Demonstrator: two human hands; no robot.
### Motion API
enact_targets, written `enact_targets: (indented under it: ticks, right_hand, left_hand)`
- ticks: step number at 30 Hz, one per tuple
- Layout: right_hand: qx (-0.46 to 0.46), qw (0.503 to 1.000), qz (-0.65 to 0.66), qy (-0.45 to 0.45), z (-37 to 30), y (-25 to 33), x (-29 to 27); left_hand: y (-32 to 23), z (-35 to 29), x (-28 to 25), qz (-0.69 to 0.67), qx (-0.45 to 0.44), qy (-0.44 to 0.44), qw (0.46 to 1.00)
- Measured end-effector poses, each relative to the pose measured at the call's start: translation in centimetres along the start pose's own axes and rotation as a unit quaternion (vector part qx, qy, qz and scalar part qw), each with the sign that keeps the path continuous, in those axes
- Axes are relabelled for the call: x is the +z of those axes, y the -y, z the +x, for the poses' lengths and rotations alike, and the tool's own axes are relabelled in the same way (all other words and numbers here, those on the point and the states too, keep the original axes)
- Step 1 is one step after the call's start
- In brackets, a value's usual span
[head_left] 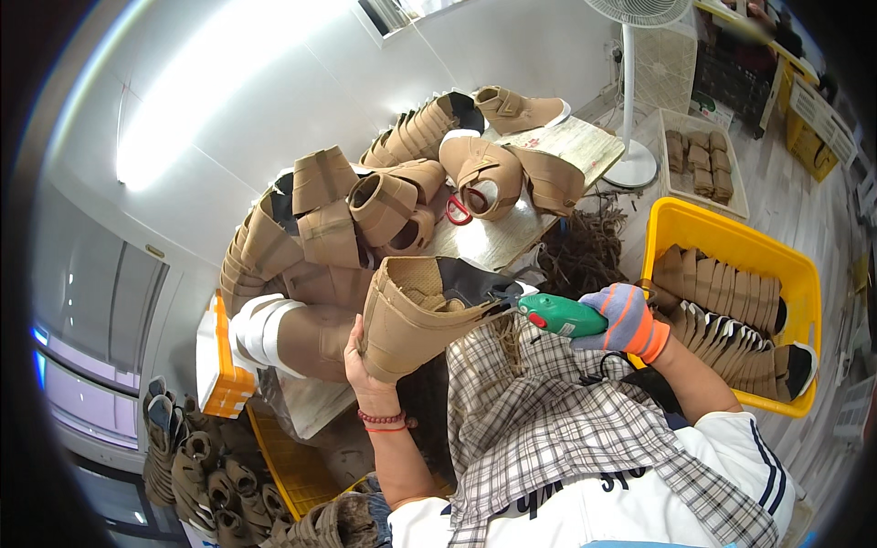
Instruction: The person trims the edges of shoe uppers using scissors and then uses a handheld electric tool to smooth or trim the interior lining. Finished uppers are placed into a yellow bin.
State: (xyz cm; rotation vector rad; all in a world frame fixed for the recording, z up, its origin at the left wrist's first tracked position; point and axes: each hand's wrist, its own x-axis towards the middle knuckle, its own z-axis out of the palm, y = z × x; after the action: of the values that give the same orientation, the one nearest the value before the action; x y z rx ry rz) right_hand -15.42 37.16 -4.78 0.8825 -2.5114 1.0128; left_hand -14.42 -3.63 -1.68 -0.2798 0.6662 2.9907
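My bare left hand (370,373), with a red bead bracelet at the wrist, is closed on the side of a tan shoe upper (413,321). The upper's opening faces up and shows a dark lining. In a grey and orange striped glove, my right hand (628,320) wraps round green handheld electric scissors (565,318) with a red button. Their metal tip meets the upper's right edge; the exact contact is too small to make out. On the table (470,239) beyond lie several more tan uppers (384,203) and red-handled scissors (459,210).
At right a yellow crate (650,239) holds rows of uppers; a pale bin (671,194) stands behind it. Brown scraps (585,251) hang beside the table. A white fan (628,169) stands at the back. Piled uppers (219,489) and another yellow crate (279,466) are at lower left.
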Motion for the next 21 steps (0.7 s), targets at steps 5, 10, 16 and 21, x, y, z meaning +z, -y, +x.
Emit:
enact_targets:
  ticks: [5, 10, 16, 21]
  right_hand:
    - [-0.033, 0.999, -0.024, -0.017, 0.5, 0.9, -0.1]
    - [-0.058, 0.998, -0.017, -0.036, 0.9, 1.1, 0.2]
    - [-0.055, 0.998, -0.012, -0.035, 1.4, 2.3, 0.7]
    - [-0.034, 0.996, 0.073, -0.031, 1.2, 2.2, 2.4]
  left_hand:
    - [0.6, 0.2, 0.7, 0.031, 0.013, -0.041, 0.999]
    - [1.4, 0.5, 0.3, 0.021, -0.012, -0.004, 1.0]
    - [2.9, 0.3, 0.2, 0.006, 0.002, -0.026, 1.0]
    - [5.1, -0.7, 2.2, 0.018, 0.06, -0.033, 0.998]
